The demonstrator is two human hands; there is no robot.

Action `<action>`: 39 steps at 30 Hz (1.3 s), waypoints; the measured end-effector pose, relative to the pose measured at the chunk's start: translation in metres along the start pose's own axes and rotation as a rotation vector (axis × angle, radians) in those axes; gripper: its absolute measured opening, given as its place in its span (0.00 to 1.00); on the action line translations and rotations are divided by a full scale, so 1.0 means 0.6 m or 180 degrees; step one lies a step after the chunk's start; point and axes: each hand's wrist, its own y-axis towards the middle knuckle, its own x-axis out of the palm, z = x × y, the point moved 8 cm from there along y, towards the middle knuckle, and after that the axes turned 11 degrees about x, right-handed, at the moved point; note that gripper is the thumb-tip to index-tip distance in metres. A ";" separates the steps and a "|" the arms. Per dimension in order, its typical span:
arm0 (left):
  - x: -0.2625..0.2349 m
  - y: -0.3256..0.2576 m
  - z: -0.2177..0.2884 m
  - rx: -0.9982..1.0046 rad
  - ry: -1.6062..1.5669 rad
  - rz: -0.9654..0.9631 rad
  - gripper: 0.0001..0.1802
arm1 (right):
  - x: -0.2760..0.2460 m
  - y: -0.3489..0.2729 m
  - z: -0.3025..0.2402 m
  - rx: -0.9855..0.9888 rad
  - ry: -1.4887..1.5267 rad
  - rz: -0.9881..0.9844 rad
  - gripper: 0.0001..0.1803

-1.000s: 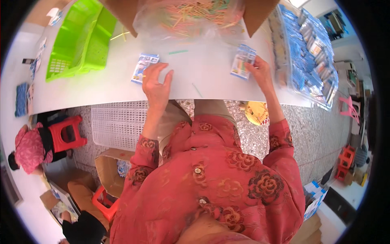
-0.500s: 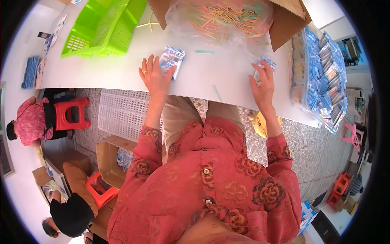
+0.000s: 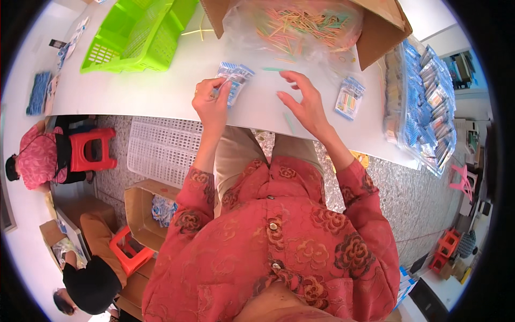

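Note:
My left hand (image 3: pixel 212 103) is closed, thumb and fingers pinching the edge of a small blue-and-white packet (image 3: pixel 236 75). It looks like more than one packet, fanned slightly at the top; the fingers hide part of them. Over the middle of the table my right hand (image 3: pixel 307 104) is open, thumb and fingers apart, holding nothing. A pale green straw (image 3: pixel 288 121) lies beneath its near side, and another green straw (image 3: pixel 273 69) lies just beyond its fingertips. To its right a single packet (image 3: pixel 350 98) rests flat on the white table (image 3: pixel 161 96).
A cardboard box (image 3: pixel 389 27) holds a plastic bag of many coloured straws (image 3: pixel 306 27) at the back. A green basket (image 3: pixel 145 53) stands back left. On the right, a clear bin (image 3: pixel 394 96) is full of blue packets (image 3: pixel 429 96). Two people (image 3: pixel 40 155) sit at far left.
My right hand has left the packet on the right and moved left toward the middle. My left hand has gone from resting on the packets to pinching them, and they have turned slightly.

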 end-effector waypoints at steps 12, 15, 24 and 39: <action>0.040 -0.020 0.066 -0.0964 -0.1982 -0.0946 0.06 | 0.021 0.035 -0.075 -0.0092 -0.0622 -0.1140 0.10; 0.049 -0.027 0.082 -0.0836 -0.1716 -0.1482 0.05 | 0.011 0.027 -0.096 -0.0456 -0.1129 -0.1046 0.10; 0.051 -0.031 0.101 -0.1036 -0.2305 -0.1032 0.10 | -0.047 0.003 -0.160 -0.1120 -0.0474 -0.0066 0.18; 0.034 -0.018 0.123 -0.0107 -0.1828 -0.0399 0.10 | -0.053 -0.044 -0.191 -0.1442 -0.1450 0.0288 0.13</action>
